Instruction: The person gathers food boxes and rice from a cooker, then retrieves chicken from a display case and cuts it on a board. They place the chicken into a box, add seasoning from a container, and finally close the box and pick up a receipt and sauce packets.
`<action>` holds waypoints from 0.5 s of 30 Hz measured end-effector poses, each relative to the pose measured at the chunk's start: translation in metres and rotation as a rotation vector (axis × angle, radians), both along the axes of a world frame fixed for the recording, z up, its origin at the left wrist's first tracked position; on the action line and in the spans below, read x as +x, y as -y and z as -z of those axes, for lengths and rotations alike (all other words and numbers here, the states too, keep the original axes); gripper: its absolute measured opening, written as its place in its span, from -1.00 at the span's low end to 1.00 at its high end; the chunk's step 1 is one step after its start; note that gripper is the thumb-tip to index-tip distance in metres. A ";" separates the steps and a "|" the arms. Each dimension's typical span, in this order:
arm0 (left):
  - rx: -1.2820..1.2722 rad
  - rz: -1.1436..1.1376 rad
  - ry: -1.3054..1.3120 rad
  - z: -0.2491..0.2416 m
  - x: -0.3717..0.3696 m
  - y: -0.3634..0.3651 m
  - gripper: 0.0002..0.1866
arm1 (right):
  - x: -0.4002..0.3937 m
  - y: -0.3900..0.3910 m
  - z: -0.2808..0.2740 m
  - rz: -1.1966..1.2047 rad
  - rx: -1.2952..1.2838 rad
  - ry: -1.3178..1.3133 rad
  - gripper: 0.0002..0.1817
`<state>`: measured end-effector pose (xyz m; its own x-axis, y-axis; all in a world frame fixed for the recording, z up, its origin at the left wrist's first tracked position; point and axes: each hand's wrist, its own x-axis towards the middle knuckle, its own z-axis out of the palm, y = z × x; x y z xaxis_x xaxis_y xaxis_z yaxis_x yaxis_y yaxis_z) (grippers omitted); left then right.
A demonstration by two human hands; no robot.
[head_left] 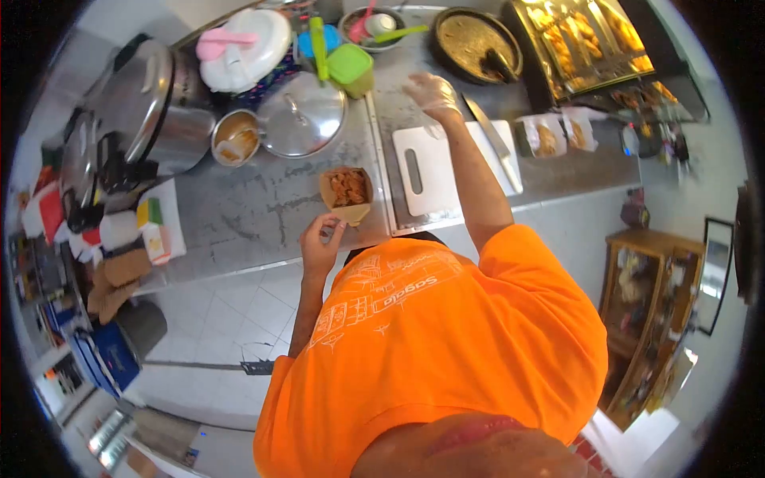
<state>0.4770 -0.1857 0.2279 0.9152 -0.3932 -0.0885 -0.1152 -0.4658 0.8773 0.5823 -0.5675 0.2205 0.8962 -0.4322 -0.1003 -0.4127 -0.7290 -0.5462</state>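
My left hand is at the counter's front edge, its thumb and fingers curled together at the lowered flap of a brown paper food box. Reddish-brown pieces of food fill the box. Out over the far part of the counter reaches my right hand, in a clear plastic glove. Its fingers are apart and hold nothing that I can see. Below that forearm lies a white cutting board. A large knife rests on the board, to the right of the hand.
Behind stands a dark stone mortar; a lit tray of fried food is at far right. Two small food boxes sit right of the board. A metal lid, a bowl and a large pot crowd the left.
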 end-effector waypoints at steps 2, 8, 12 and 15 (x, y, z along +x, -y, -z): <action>-0.097 0.189 -0.095 -0.009 -0.007 0.014 -0.74 | -0.071 0.032 -0.004 0.126 -0.039 -0.023 -0.55; 0.009 0.475 -0.201 0.068 -0.040 0.111 -0.54 | -0.257 0.130 0.089 0.427 -0.346 -0.383 -0.65; 0.377 0.258 0.239 0.117 -0.044 0.184 -0.39 | -0.274 0.131 0.092 0.284 -0.238 -0.398 -0.70; 0.584 0.103 0.186 0.147 -0.037 0.215 -0.46 | -0.263 0.138 0.095 0.351 -0.079 -0.356 -0.74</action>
<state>0.4397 -0.4012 0.0810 0.8960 -0.4148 -0.1584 -0.3114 -0.8414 0.4418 0.3195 -0.7058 0.1257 0.6117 -0.7197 -0.3285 -0.7909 -0.5463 -0.2758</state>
